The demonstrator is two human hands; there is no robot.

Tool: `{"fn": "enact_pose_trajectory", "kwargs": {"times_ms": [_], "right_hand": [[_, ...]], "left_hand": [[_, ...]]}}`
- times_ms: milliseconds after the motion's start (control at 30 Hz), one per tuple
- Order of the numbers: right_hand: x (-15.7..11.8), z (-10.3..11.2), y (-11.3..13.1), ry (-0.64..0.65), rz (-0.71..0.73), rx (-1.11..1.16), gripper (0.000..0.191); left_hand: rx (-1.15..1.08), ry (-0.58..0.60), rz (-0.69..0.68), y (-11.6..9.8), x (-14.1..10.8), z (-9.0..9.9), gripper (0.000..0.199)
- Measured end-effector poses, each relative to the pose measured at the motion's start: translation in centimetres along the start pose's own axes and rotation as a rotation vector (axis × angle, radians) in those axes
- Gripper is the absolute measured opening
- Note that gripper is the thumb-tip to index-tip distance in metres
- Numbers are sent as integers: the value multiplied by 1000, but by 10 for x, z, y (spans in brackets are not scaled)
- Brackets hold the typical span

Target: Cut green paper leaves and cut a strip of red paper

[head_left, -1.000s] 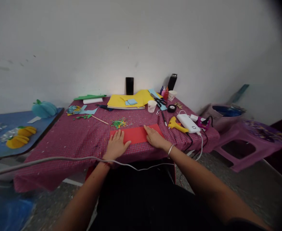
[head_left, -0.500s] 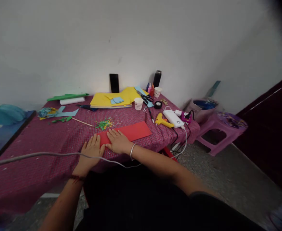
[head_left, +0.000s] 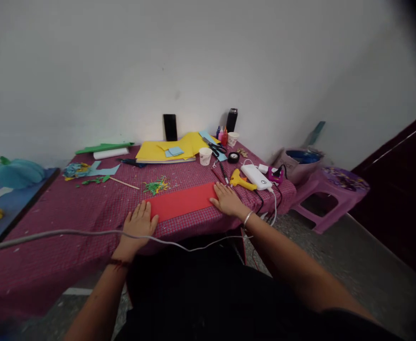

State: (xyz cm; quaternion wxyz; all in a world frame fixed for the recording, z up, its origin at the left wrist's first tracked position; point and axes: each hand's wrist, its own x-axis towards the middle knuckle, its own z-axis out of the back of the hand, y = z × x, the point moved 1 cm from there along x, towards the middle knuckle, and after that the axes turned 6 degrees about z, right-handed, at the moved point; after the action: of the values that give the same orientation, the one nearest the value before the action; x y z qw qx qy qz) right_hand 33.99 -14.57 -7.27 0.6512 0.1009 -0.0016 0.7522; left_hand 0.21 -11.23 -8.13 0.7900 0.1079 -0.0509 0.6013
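Observation:
A long strip of red paper (head_left: pixel 181 202) lies flat along the front of the table. My left hand (head_left: pixel 139 223) rests on its left end, fingers stretched out and flat. On the right end lies my right hand (head_left: pixel 227 201), also flat with fingers extended. A small heap of green and yellow paper shreds (head_left: pixel 156 185) sits just behind the strip. Close to my right hand are a yellow glue gun (head_left: pixel 241 181) and a dark pen (head_left: pixel 224 172). A grey cable (head_left: pixel 87 232) crosses in front of my left wrist.
Yellow paper sheets (head_left: pixel 151 152), a black phone (head_left: pixel 170 127), scissors (head_left: pixel 215 148), a paper cup (head_left: pixel 205 156) and black tape (head_left: pixel 233 157) stand farther back. A white power bank (head_left: pixel 257 177) with cables lies right. A pink stool (head_left: pixel 321 203) stands beside the table.
My right hand has slid rightward along the red paper, from near my left hand to the far right end. The left hand stays at the left end.

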Motion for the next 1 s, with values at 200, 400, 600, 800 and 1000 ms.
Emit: {"fn": "enact_pose_trajectory", "kwargs": {"times_ms": [200, 400, 600, 800, 1000], "right_hand": [[-1, 15, 18, -16, 70, 46, 67], [4, 27, 62, 135, 471, 184, 66], [21, 31, 79, 130, 508, 104, 53], [26, 31, 75, 114, 456, 69, 36], [-30, 33, 68, 97, 489, 118, 38]], "left_hand": [[-62, 77, -110, -11, 8, 27, 60], [-95, 279, -526, -50, 24, 68, 51], [1, 228, -441, -71, 30, 76, 36], [59, 190, -341, -59, 27, 65, 31], [23, 207, -353, -30, -38, 58, 42]]}}
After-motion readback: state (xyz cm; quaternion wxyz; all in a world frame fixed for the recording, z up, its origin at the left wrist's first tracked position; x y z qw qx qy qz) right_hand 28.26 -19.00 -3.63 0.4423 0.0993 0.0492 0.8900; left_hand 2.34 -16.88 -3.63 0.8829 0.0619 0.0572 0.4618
